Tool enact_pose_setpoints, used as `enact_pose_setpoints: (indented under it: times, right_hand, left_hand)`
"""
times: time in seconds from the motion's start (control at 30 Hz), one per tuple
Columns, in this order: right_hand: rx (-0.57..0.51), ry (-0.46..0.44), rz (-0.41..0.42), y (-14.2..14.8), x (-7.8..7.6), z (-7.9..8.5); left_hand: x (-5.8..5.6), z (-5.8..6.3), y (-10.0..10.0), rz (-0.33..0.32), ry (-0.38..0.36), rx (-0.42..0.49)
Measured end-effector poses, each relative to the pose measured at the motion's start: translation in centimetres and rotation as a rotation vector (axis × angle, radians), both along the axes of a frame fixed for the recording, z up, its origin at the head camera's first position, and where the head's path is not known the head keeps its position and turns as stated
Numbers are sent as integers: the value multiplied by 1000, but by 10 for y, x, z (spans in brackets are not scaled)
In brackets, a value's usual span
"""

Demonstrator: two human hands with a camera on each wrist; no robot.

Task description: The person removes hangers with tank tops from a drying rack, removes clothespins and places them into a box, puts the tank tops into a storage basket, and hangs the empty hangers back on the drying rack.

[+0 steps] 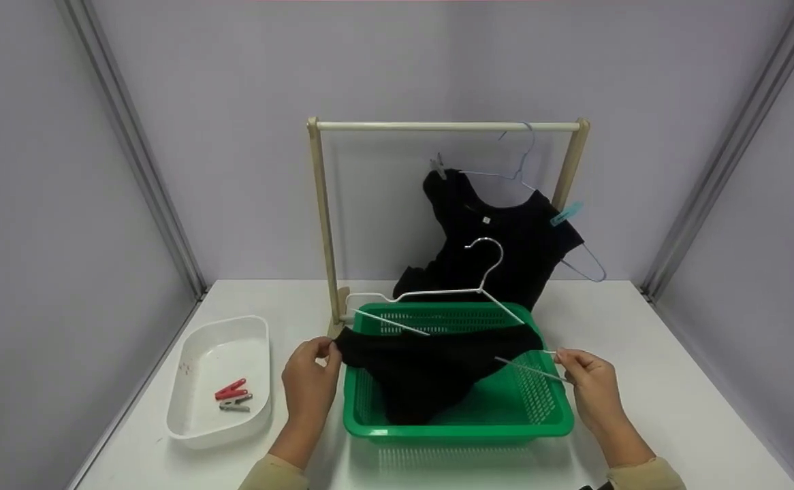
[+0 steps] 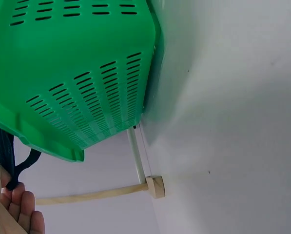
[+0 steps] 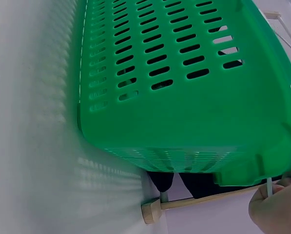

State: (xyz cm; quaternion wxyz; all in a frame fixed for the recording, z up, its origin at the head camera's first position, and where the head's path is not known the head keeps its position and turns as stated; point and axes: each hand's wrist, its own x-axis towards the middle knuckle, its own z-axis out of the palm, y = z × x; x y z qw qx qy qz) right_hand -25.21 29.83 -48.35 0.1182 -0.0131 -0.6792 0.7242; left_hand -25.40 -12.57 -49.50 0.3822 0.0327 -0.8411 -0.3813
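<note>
A pair of black briefs (image 1: 431,367) is spread over the green basket (image 1: 458,431), with a white wire hanger (image 1: 438,292) running behind and partly through it. My left hand (image 1: 312,381) pinches the briefs' left corner between thumb and finger; the left wrist view shows the dark strap (image 2: 6,156) in those fingers. On the other side my right hand (image 1: 594,388) grips the right end of the hanger near the basket's rim. A white piece of the hanger (image 3: 269,187) shows by the fingers in the right wrist view. The hanger's hook points up.
Behind the basket stands a wooden rack (image 1: 322,204) with a white bar. A black garment (image 1: 499,238) hangs there on a blue hanger (image 1: 526,156), with a grey clip and a blue clip (image 1: 566,214). At left, a white tray (image 1: 186,401) holds a red clip (image 1: 231,390) and a grey clip (image 1: 235,403).
</note>
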Motion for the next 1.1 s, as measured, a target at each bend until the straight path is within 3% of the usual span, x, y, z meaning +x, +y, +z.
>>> enact_pose_setpoints:
  times: [0.4, 0.77, 1.1]
  right_hand:
    - [-6, 8, 6, 1, 1, -1]
    - [-15, 29, -7, 0, -1, -2]
    - [-22, 11, -4, 0, -1, -3]
  left_hand:
    - [0, -6, 8, -25, 19, -52]
    - [3, -5, 16, -67, -17, -64]
    - [4, -10, 23, -152, 18, -122]
